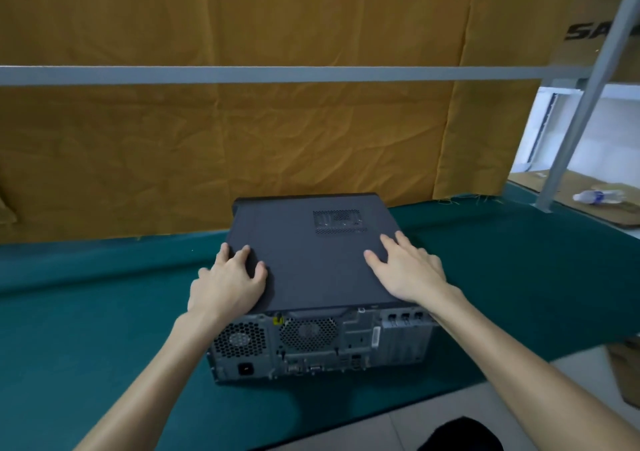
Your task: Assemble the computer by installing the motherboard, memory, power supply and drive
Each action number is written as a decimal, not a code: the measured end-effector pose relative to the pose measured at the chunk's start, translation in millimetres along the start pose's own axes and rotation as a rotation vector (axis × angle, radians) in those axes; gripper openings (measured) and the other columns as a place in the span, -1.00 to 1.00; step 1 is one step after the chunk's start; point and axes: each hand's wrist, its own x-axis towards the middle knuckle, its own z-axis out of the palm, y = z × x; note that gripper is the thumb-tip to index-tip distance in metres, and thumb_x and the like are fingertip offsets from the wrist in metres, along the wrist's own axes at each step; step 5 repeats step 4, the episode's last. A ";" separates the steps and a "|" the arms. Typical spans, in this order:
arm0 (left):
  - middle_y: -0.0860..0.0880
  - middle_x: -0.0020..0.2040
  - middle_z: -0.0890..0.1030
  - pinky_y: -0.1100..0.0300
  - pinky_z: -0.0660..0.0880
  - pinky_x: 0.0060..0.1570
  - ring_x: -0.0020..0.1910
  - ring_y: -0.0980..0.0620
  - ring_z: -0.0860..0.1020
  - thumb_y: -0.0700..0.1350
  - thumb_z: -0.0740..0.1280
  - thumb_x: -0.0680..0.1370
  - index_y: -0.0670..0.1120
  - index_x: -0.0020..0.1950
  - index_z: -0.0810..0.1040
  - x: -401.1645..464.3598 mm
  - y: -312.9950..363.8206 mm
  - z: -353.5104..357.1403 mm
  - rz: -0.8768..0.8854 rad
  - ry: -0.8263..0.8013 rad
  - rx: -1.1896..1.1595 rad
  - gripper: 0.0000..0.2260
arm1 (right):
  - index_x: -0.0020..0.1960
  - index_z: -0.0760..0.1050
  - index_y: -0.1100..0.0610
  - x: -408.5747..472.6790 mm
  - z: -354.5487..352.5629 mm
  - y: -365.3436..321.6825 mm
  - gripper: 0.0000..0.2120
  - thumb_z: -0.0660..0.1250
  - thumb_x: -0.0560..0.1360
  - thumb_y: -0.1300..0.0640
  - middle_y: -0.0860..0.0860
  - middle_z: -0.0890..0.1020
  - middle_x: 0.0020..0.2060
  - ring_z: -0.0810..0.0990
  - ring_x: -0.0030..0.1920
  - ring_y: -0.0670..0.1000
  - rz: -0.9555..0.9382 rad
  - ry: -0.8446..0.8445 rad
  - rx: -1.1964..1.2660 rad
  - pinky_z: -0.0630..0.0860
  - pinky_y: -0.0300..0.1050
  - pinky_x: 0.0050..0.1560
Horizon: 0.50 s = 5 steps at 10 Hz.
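A dark grey desktop computer case (311, 260) lies flat on the green cloth of the table (104, 312), its metal rear panel (318, 343) with fans and ports facing me. The side cover is on top, with a small vent grille (337, 221) toward the far end. My left hand (227, 282) rests on the cover's near left part, fingers spread and bent a little at the tips. My right hand (407, 270) lies flat on the near right part, fingers straight. The motherboard, memory, power supply body and drive are hidden inside the case.
An orange-brown cloth (242, 138) hangs behind the table under a grey metal rail (277, 74). A slanted metal post (581, 104) stands at the right, with a plastic bottle (597, 197) on cardboard beyond it. Pale floor tiles (381, 416) lie near me.
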 end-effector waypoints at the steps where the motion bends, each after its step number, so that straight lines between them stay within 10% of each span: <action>1: -0.07 0.64 0.14 -0.13 0.41 0.25 0.33 -0.41 0.41 0.28 0.04 0.64 0.13 0.60 0.21 -9.9 1.7 0.8 -0.021 -0.008 0.022 -0.45 | 0.66 0.09 -0.07 1.2 0.3 6.4 -0.27 -0.08 0.60 -0.41 0.01 0.06 0.66 0.33 0.52 0.26 -0.007 -0.003 0.009 0.29 0.20 0.41; 5: -0.11 0.51 0.40 -0.07 0.20 0.50 0.51 -0.23 0.28 0.22 0.03 0.68 -0.01 0.51 0.41 -44.2 -4.4 3.7 0.191 0.114 -0.011 -0.49 | 0.47 0.46 0.11 -34.4 -33.9 13.8 -0.54 0.29 0.65 -0.08 0.06 0.51 0.43 0.48 0.42 0.11 -0.034 0.049 0.439 0.39 -0.04 0.37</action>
